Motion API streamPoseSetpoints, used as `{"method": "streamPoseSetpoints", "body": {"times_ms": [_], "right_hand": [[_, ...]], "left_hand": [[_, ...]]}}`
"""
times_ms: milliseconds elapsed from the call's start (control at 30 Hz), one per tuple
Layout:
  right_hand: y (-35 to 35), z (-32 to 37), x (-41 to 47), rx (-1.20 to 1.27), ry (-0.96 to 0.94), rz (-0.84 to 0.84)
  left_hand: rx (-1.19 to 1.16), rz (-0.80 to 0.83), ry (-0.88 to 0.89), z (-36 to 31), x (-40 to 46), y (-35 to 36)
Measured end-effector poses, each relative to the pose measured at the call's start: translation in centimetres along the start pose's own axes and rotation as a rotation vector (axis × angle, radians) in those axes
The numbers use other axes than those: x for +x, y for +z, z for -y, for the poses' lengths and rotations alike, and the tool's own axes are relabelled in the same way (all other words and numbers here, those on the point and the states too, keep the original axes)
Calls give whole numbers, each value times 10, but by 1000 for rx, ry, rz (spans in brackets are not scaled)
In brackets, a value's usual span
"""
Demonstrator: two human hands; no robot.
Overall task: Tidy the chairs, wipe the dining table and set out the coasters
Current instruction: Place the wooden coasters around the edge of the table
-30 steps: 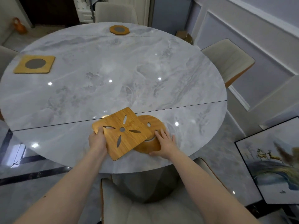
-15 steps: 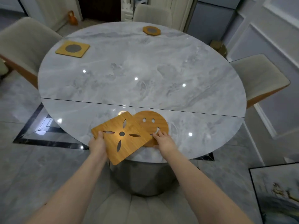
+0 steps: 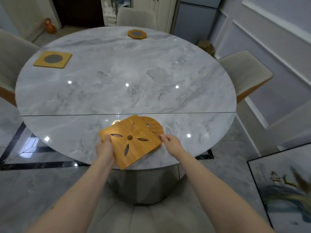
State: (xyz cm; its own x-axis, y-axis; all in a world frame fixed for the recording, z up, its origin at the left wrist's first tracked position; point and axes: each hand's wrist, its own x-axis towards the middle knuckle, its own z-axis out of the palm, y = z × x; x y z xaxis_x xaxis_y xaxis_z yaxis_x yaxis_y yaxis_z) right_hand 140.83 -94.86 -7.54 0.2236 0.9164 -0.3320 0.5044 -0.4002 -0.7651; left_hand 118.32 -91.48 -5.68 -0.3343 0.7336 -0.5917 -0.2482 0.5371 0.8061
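A square bamboo coaster [image 3: 134, 145] with petal cut-outs lies tilted at the near edge of the round grey marble table [image 3: 117, 81], overlapping a round bamboo coaster [image 3: 154, 126] beneath it. My left hand [image 3: 105, 147] grips the square coaster's left corner. My right hand [image 3: 170, 142] pinches at the right edge where the two coasters meet; which one it holds is unclear. A square coaster with a grey centre [image 3: 53, 59] sits at the far left. An octagonal coaster [image 3: 136, 34] sits at the far edge.
Beige chairs stand around the table: far [image 3: 136, 15], right [image 3: 244, 73], left [image 3: 11, 52] and one below me [image 3: 151, 219]. A framed painting [image 3: 286, 185] leans at lower right. An orange object [image 3: 49, 26] sits on the floor by the doorway.
The square coaster has slid right over the round one, covering more of it. My right hand moved from resting on the round coaster to pinching the edge. My view shifted back.
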Motion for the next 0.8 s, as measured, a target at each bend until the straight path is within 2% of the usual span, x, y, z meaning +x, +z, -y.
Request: {"method": "streamPoseSetpoints", "body": {"times_ms": [67, 133, 367, 567, 800], "right_hand": [[-15, 1, -10, 285, 114, 15], [-34, -1, -20, 468, 170, 6], [-127, -53, -37, 707, 252, -33], [-235, -119, -39, 757, 298, -151], [-370, -181, -39, 728, 279, -196]], "left_hand": [[29, 43, 1, 4, -9, 18], [46, 86, 19, 8, -25, 41], [129, 240, 62, 27, -77, 137], [123, 327, 33, 62, -145, 250], [49, 368, 5, 109, -209, 374]]}}
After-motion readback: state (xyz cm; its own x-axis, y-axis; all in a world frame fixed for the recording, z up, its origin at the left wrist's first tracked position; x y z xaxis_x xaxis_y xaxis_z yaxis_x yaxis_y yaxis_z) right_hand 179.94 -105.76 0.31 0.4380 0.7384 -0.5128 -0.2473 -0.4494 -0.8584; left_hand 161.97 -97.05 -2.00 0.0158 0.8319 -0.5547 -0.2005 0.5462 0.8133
